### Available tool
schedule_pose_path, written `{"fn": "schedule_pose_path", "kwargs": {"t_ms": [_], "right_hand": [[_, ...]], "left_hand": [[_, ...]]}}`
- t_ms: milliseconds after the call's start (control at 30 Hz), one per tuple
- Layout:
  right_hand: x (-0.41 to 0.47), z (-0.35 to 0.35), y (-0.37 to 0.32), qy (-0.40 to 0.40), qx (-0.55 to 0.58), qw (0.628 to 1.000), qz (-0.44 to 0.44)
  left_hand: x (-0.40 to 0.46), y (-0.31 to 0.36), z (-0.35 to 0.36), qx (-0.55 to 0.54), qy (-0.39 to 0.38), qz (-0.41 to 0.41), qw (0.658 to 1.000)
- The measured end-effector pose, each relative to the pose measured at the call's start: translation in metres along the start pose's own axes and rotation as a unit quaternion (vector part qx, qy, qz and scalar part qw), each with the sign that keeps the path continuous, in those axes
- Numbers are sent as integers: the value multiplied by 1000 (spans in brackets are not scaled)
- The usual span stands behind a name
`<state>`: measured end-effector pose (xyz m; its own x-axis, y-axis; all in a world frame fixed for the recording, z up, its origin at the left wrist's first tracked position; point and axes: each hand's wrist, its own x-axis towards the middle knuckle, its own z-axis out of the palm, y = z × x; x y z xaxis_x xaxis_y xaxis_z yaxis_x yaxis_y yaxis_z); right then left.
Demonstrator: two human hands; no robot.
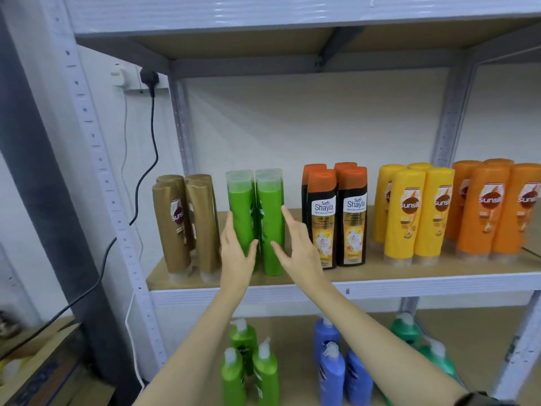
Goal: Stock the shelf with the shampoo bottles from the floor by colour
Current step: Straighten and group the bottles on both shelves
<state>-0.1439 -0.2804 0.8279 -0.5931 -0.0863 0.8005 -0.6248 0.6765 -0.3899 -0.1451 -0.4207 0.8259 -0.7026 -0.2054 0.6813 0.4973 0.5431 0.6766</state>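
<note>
Stocking by colour, middle shelf [380, 284]. The green bottles [254, 218] stand cap-down in a tight cluster between the brown bottles [187, 224] and the black bottles with orange caps [336, 218]; yellow bottles [415, 212] and orange bottles [494, 206] follow to the right, each colour kept as its own block with a gap between groups. The left hand [235, 253] wraps its fingers round the left green bottle, thumb across the front, probably to square it against its neighbour. The right hand [295, 244] has its fingers spread and straight, touching the right side of the cluster to steady it. On the shelf below stand green, blue and teal pump bottles [330, 364].
</note>
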Motion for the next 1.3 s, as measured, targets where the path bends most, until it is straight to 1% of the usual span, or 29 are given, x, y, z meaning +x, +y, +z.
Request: {"fn": "schedule_pose_path", "kwargs": {"t_ms": [67,200,267,333,433,500,600,733,867,933,1067,1167,1300], "right_hand": [[7,6,-2,-14,-11,1000,3],[17,16,-3,-40,-44,998,6],[20,17,-2,-55,-43,998,5],[21,16,0,-61,-20,998,1],[21,11,5,-78,46,996,8],[21,7,9,-87,66,994,19],[22,3,14,-99,85,991,42],[24,5,20,-103,125,984,71],[23,9,18,-95,150,980,85],[21,9,14,-78,147,983,80],[13,12,11,-30,121,990,69],[6,15,10,-50,111,988,94],[0,18,15,-77,55,989,115]], "left_hand": [[5,-1,1,-4,-10,-9,1000],[15,-5,-3,20,-30,6,999],[17,-7,-6,31,-40,6,999],[18,-10,-7,28,-42,10,999],[18,-15,-9,-16,-47,36,998],[21,-18,-9,-33,-61,48,996],[25,-22,-8,-49,-94,25,994],[29,-33,-11,-80,-117,8,990],[31,-36,-14,-60,-132,19,989],[30,-37,-13,-57,-128,20,990],[24,-29,-7,-100,-100,-14,990],[20,-26,-1,-94,-108,-20,990],[18,-28,3,-73,-111,-35,990]]}}
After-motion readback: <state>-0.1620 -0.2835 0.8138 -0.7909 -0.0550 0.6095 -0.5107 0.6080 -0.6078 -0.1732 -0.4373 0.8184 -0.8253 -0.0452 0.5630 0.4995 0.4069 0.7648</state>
